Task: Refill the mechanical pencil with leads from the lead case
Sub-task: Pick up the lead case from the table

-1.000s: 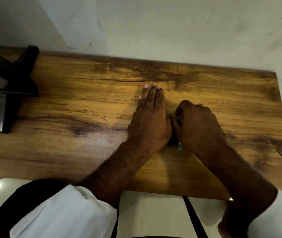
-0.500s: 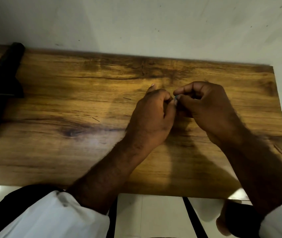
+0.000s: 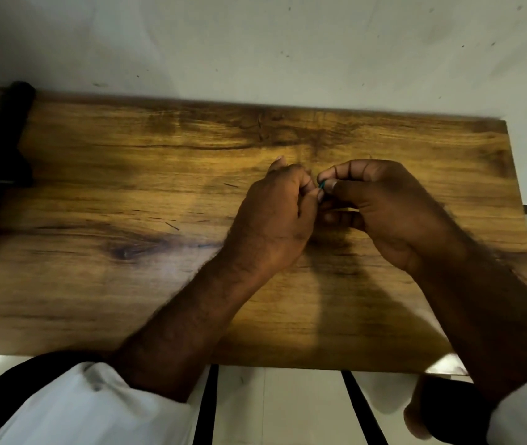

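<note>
Both hands meet above the table [image 3: 95, 300]. The right hand [image 3: 381, 203] pinches a green sliver [image 3: 322, 185] — too hidden to name. The left hand [image 3: 275, 216] is curled; contents unclear.

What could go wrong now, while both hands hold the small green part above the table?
1. The green piece is pinched only by fingers of the right hand and the left hand; it could slip and fall.
2. Thin loose leads lie on the wooden table near the left hand; a forearm might sweep or snap them.
3. The hands hide the work, so misalignment is hard to notice.
</note>
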